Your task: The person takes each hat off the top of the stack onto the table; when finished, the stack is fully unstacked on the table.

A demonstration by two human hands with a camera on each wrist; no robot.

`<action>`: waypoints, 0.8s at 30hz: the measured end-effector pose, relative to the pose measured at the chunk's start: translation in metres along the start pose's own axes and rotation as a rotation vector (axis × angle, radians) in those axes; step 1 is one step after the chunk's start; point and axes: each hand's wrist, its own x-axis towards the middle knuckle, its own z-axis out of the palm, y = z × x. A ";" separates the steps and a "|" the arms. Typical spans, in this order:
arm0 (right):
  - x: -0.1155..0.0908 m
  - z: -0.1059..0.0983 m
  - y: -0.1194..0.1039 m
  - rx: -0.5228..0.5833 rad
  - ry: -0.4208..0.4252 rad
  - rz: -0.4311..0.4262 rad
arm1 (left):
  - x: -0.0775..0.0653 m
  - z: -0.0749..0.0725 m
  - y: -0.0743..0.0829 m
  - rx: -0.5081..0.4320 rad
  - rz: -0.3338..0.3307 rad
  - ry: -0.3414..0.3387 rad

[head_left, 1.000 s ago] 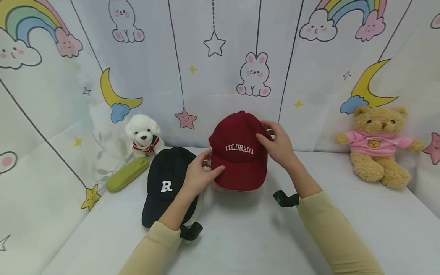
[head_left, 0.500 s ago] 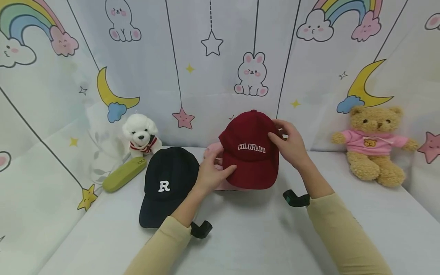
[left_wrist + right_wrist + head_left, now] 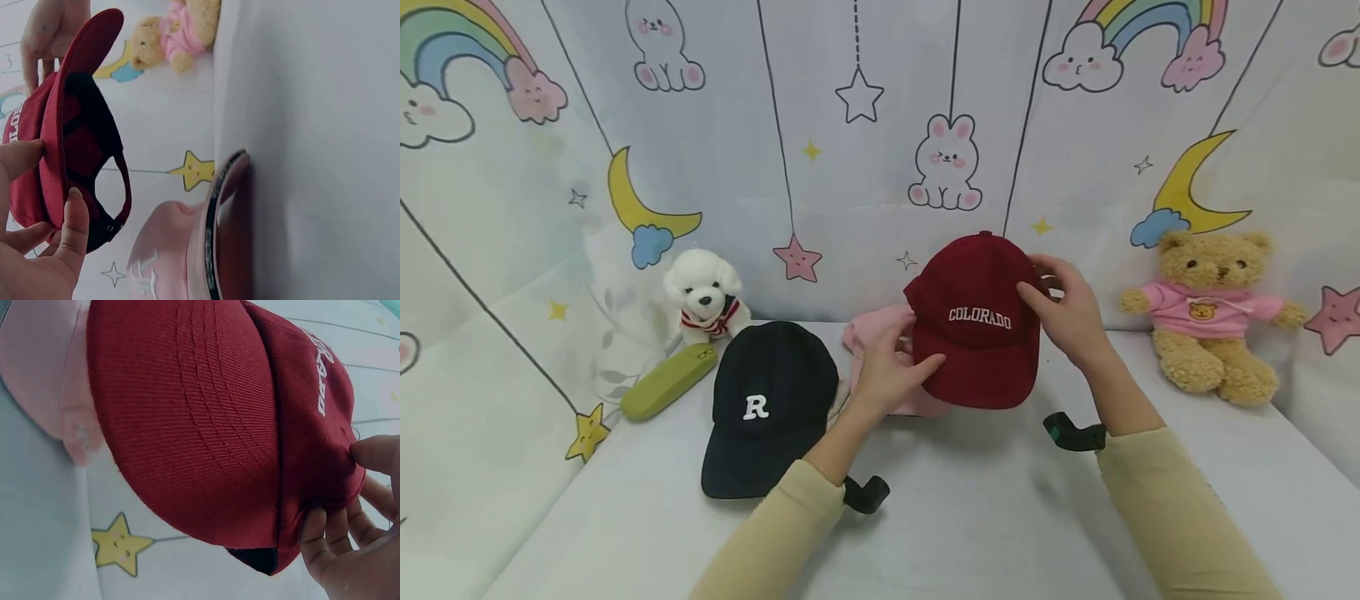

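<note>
A dark red baseball cap (image 3: 977,333) lettered COLORADO is held between both hands, lifted off the table in the left wrist view. My left hand (image 3: 887,371) pinches the cap's left side near the brim, thumb in front. On the opposite side, my right hand (image 3: 1067,312) grips the crown's edge, thumb on the front and fingers behind. The cap's dark underside and back strap opening show in the left wrist view. Behind my left hand a pink cap (image 3: 175,250) with white stitching sits on the table, partly hidden by the hand and the red cap in the head view.
A black cap (image 3: 775,400) with a white R lies left of my left forearm. Behind it are a green case (image 3: 670,382) and a white plush dog (image 3: 703,296). A teddy bear (image 3: 1213,321) in a pink top sits at the right against the patterned backdrop (image 3: 850,183).
Both hands have carried the red cap to the right and slightly up. More of the pink cap behind it has come into view. The other things stay in place.
</note>
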 end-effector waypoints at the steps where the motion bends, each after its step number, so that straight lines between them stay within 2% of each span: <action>1: 0.000 -0.002 0.001 -0.002 0.006 0.000 | 0.001 0.002 0.001 -0.005 0.000 0.001; 11: -0.008 -0.019 0.016 -0.008 0.041 0.021 | 0.000 0.026 0.002 0.065 -0.087 -0.030; 17: -0.017 -0.026 0.030 -0.038 0.039 0.044 | -0.003 0.044 -0.004 0.034 -0.152 -0.055; 20: -0.021 -0.028 0.038 -0.041 0.049 0.042 | -0.005 0.052 -0.008 0.003 -0.157 -0.068; 24: -0.029 -0.029 0.049 -0.037 0.054 0.054 | -0.007 0.062 -0.015 0.024 -0.120 -0.075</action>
